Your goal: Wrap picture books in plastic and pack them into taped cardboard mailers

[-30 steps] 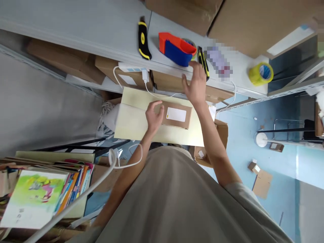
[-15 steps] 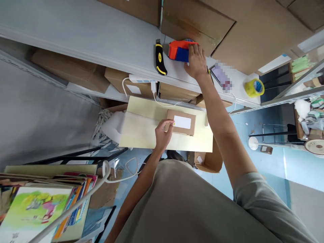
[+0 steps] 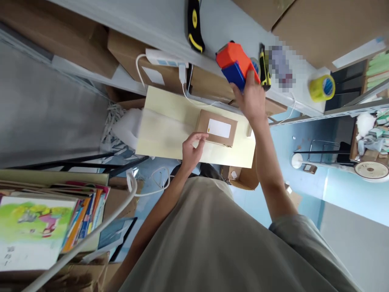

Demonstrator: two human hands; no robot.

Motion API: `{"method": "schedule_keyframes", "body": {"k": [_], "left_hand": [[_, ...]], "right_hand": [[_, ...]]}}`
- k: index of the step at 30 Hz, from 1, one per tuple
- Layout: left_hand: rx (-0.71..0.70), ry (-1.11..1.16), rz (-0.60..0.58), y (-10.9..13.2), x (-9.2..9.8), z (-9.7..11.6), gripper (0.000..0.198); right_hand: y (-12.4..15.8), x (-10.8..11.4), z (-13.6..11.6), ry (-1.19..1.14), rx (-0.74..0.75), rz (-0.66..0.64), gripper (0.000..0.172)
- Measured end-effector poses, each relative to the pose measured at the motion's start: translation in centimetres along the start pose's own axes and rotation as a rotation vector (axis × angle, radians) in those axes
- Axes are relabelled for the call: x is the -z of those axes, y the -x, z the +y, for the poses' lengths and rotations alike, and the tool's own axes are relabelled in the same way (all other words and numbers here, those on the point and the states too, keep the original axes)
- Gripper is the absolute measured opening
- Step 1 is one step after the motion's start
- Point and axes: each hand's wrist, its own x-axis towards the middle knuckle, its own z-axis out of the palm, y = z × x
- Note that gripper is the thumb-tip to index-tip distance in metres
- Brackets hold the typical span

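Plastic dispenser [image 3: 238, 64], matt cardboard box [image 3: 220, 140]

The top edge cuts off the upper end of the larger knife [image 3: 195, 25] and crops the cartons [image 3: 331, 30] on the shelf [image 3: 223, 20]. Coarse squares mask a pale thing [image 3: 280, 65] beyond recognition. The dispenser [image 3: 238, 59] partly hides a tape roll [image 3: 255, 64]; on the right hand [image 3: 254, 101], not all the fingers can be made out. Whether the left hand [image 3: 191, 154] touches the box [image 3: 203, 121] cannot be told, and print on the label [image 3: 219, 128] is too small to read. The tabletop [image 3: 168, 129] hides part of an open carton [image 3: 248, 178]. The shirt [image 3: 209, 239] covers most of the shoes [image 3: 209, 171]. The left edge crops a book [image 3: 33, 239].
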Motion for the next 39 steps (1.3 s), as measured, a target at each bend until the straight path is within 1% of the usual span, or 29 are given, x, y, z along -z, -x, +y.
{"method": "schedule_keyframes", "body": {"k": [1,2,4,5,7,8,10,12,15,17,20,23,25,27,29,32,34,36,39], "left_hand": [[0.001,0.003,-0.007,0.5,-0.1,-0.1,0.023],[0.008,0.006,-0.015,1.1,-0.4,-0.1,0.023],[0.041,0.005,-0.035,2.4,-1.3,0.0,0.020],[0.068,0.004,-0.051,3.1,-2.0,0.0,0.020],[0.141,0.022,-0.084,4.4,-3.6,0.1,0.024],[0.183,0.043,-0.098,5.0,-4.4,0.0,0.026],[0.272,0.091,-0.119,6.1,-6.1,-0.1,0.030],[0.342,0.114,-0.126,6.9,-7.5,-0.3,0.031],[0.377,0.097,-0.124,7.8,-9.5,-0.6,0.029],[0.375,0.077,-0.120,8.2,-10.7,-0.8,0.029],[0.357,0.037,-0.105,8.8,-12.5,-1.1,0.032],[0.339,-0.001,-0.083,9.4,-13.9,-1.4,0.034],[0.342,-0.010,-0.086,9.7,-14.5,-1.7,0.033],[0.333,-0.011,-0.088,9.7,-14.7,-2.0,0.031],[0.282,-0.028,-0.064,9.4,-14.7,-2.2,0.031],[0.178,-0.092,-0.026,8.5,-14.2,-2.3,0.038],[0.131,-0.128,-0.028,7.8,-13.8,-2.1,0.044],[0.112,-0.144,-0.046,7.2,-13.5,-1.9,0.046],[0.131,-0.148,-0.079,6.5,-13.2,-1.7,0.043]], "right_hand": [[3.2,-1.1,0.5,-0.111,-0.064,-0.006,0.088],[6.3,-2.4,1.1,-0.290,-0.099,-0.029,0.086],[12.1,-5.5,2.3,-0.711,-0.157,-0.094,0.079],[14.5,-7.2,2.9,-0.907,-0.199,-0.128,0.078],[18.1,-10.1,4.3,-1.191,-0.329,-0.167,0.076],[19.4,-11.3,5.0,-1.286,-0.396,-0.185,0.075],[21.1,-12.7,6.5,-1.401,-0.505,-0.226,0.073],[22.0,-13.3,8.2,-1.450,-0.547,-0.268,0.074],[22.6,-13.4,10.8,-1.458,-0.516,-0.299,0.075],[22.8,-13.5,12.5,-1.449,-0.486,-0.304,0.075],[23.0,-13.9,14.5,-1.450,-0.478,-0.310,0.075],[22.8,-14.3,15.9,-1.474,-0.471,-0.315,0.075],[22.7,-14.3,16.6,-1.474,-0.445,-0.312,0.074],[22.7,-14.2,17.3,-1.446,-0.393,-0.327,0.073],[22.9,-14.1,18.1,-1.389,-0.322,-0.366,0.072],[23.4,-14.0,19.9,-1.209,-0.218,-0.410,0.067],[23.8,-14.0,21.1,-1.062,-0.155,-0.426,0.063],[24.1,-13.9,22.2,-0.954,-0.098,-0.451,0.061],[24.3,-13.6,23.3,-0.849,-0.019,-0.501,0.061]]}}
